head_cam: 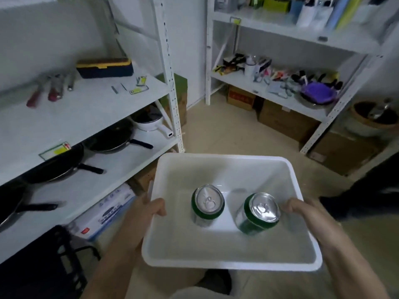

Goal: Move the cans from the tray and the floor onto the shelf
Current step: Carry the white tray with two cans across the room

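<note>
White shelving (90, 108) lines the storeroom, and above the beige floor (233, 134) a white tray (216, 255) is held level — its left rim gripped by the left hand (151, 209), its right rim by the right hand (298, 209) — with two green cans (207, 205) upright near the tray's middle, well apart.

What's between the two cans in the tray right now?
Nothing: the head view shows only bare white tray floor between the left can and the right can.
</note>
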Action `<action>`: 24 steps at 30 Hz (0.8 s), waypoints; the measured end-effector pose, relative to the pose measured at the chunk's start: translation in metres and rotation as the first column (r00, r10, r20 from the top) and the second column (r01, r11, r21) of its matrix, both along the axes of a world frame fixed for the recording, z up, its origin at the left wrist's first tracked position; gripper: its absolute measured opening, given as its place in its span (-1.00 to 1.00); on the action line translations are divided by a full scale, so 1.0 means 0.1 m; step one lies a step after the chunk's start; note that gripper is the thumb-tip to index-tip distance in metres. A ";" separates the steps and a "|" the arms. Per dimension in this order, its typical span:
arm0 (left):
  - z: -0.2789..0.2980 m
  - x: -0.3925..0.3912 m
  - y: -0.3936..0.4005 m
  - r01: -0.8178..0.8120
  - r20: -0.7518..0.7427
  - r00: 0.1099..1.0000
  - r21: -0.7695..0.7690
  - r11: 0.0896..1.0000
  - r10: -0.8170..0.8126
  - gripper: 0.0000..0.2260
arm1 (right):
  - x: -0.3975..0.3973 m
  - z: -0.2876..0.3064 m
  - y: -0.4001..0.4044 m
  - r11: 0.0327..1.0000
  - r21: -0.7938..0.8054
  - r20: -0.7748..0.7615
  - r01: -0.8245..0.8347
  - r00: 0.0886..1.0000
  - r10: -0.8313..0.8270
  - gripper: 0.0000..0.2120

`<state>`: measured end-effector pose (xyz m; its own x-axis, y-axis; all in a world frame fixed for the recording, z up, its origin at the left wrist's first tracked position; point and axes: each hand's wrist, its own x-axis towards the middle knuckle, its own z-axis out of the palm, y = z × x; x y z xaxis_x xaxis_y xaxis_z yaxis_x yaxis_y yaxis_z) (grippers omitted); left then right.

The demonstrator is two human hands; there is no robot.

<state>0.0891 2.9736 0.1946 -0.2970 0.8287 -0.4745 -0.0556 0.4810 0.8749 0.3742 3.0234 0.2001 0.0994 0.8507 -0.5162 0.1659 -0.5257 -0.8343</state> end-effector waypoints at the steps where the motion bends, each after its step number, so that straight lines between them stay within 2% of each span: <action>1: 0.01 -0.03 0.22 -0.022 0.019 1.000 0.002 1.000 0.022 -0.90 | -0.05 0.03 0.28 1.000 0.001 0.005 -0.021 1.000 0.021 -0.89; 6: 0.10 -0.26 1.25 -0.127 0.122 0.985 0.061 0.990 0.119 -0.83 | -0.36 0.17 1.63 0.986 0.025 0.056 -0.163 0.985 0.161 -0.92; 12: 0.13 -0.65 2.11 -0.313 0.156 0.942 0.093 0.945 0.297 -0.87 | -1.01 0.28 3.02 0.930 0.046 0.007 -0.365 0.931 0.365 -0.96; 16: 0.15 -1.01 2.49 -0.500 0.130 0.863 0.080 0.863 0.488 -0.87 | -1.70 0.25 3.90 0.822 0.032 0.006 -0.569 0.823 0.569 -0.79; 18: 0.18 -1.19 2.61 -0.601 0.129 0.797 0.083 0.795 0.590 -0.85 | -2.11 0.24 4.28 0.764 0.059 0.020 -0.642 0.766 0.642 -0.79; 20: 0.25 -1.34 2.60 -0.711 0.132 0.702 0.073 0.700 0.700 -0.87 | -2.59 0.26 4.50 0.671 0.052 0.043 -0.740 0.672 0.739 -0.76; 24: 0.30 -1.61 2.36 -0.888 0.086 0.458 0.081 0.452 0.885 -0.82 | -3.65 0.22 4.67 0.398 0.071 0.100 -0.915 0.404 0.909 -0.59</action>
<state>-0.0714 3.2099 0.2242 -0.8876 0.1653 -0.4299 -0.4243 0.0694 0.9028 0.0091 3.4902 0.2217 -0.7504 0.4911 -0.4425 0.5274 0.0413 -0.8486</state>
